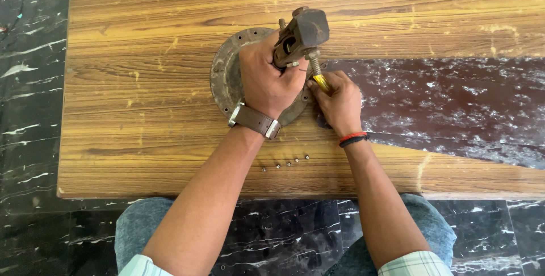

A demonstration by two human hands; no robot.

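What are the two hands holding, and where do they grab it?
Left hand grips the rusty metal part at its base; right hand holds a yellow-handled tool by its handle.

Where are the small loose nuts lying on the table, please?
In the head view, the small nuts lie in a short row on the wooden table, near its front edge, between the person's forearms.

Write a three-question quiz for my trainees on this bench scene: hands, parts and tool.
1. True or false: the left hand grips the rusty metal part that stands on the round metal plate.
2. Which hand holds the yellow-handled tool? A) left B) right C) neither
3. Where do the small loose nuts lie on the wooden table: beyond the plate, or between the plate and the person?

Key
1. True.
2. B: the right hand holds it, tip up against the part.
3. Between the plate and the person, in a short row near the table's front edge.
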